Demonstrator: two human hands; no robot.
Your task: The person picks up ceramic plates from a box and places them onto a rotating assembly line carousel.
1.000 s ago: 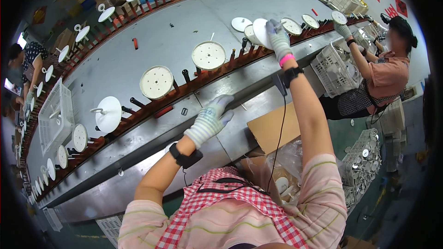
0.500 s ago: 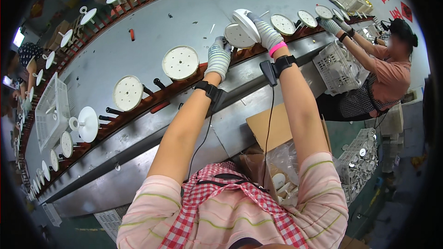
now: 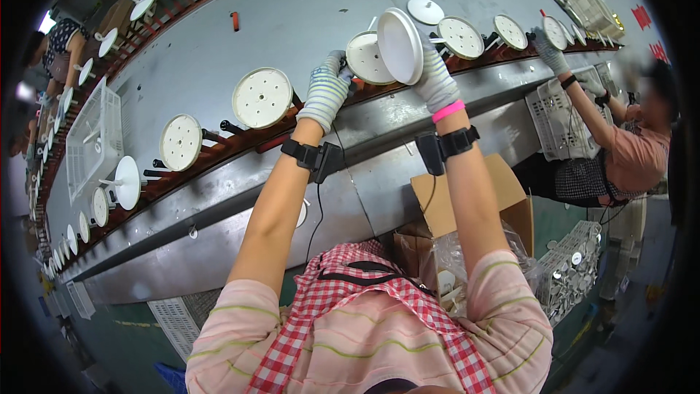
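In my gloved right hand point(image 3: 438, 87) is a white round dish-shaped disc point(image 3: 400, 46), tilted upright with its shallow hollow side toward me. Just left of it, partly overlapped, a white disc with small holes point(image 3: 364, 58) stands on the conveyor's near edge. My gloved left hand point(image 3: 324, 93) is closed beside that holed disc. Something dark shows at its fingertips, but I cannot make out what it grips. Left of this hand stands a larger holed disc point(image 3: 262, 98). Beyond my right hand, a flat white disc with a small stub point(image 3: 425, 11) lies on the grey surface.
More discs and black pegs line the curved brown conveyor edge, including a holed disc point(image 3: 461, 37) to the right. A white crate point(image 3: 95, 138) stands at left. A co-worker point(image 3: 631, 142) reaches over another crate point(image 3: 560, 118) at right. An open cardboard box point(image 3: 474, 190) is below.
My right hand has turned the dish-shaped disc so its hollow side faces me. My left hand stays close to the holed disc. The whole view has shifted, and the co-worker's arms have moved apart.
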